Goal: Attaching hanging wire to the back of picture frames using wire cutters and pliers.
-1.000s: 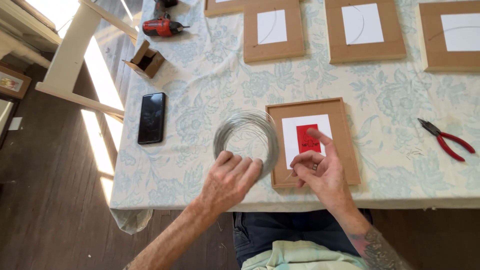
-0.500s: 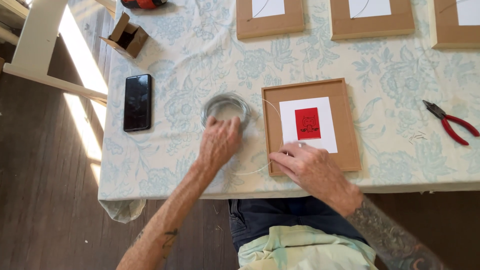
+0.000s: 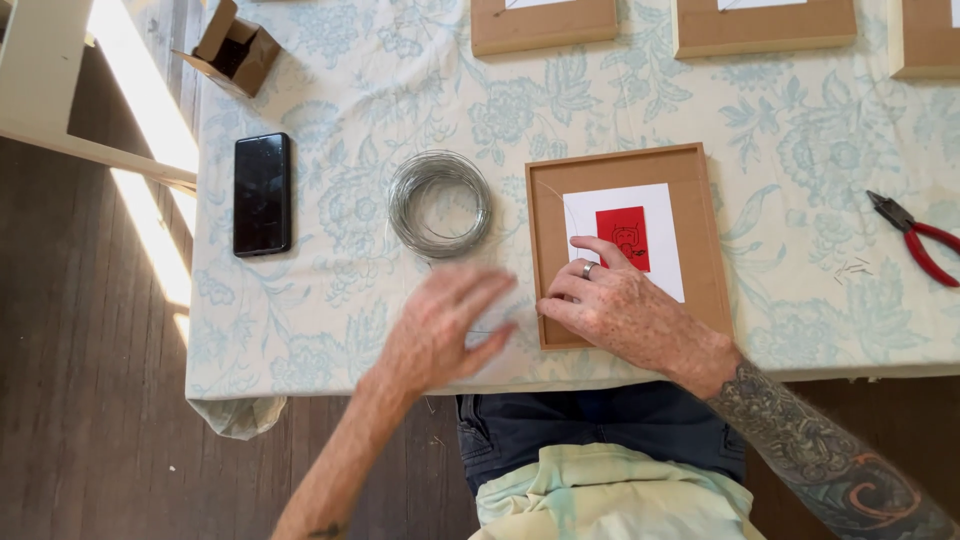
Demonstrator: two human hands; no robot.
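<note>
A brown picture frame back [image 3: 700,215] lies face down on the patterned tablecloth, with a white card and a red square label [image 3: 626,233] on it. My right hand [image 3: 625,312] rests on the frame's lower left corner, fingers pressing the board and touching the label's edge. My left hand [image 3: 440,325] is blurred, fingers spread, hovering just left of the frame near the table's front edge and holding nothing I can make out. A coil of grey wire [image 3: 439,203] lies on the cloth above my left hand. A thin wire strand runs from the frame toward my hands.
A black phone [image 3: 262,193] lies at the left. An open small cardboard box [image 3: 233,47] sits at the far left corner. Red-handled pliers [image 3: 918,238] and several small staples lie at the right. Three more frame backs [image 3: 545,25] line the far side.
My left hand has let go of the wire coil and pulled back toward me. The coil now lies alone on the cloth. My right hand stays on the frame's corner.
</note>
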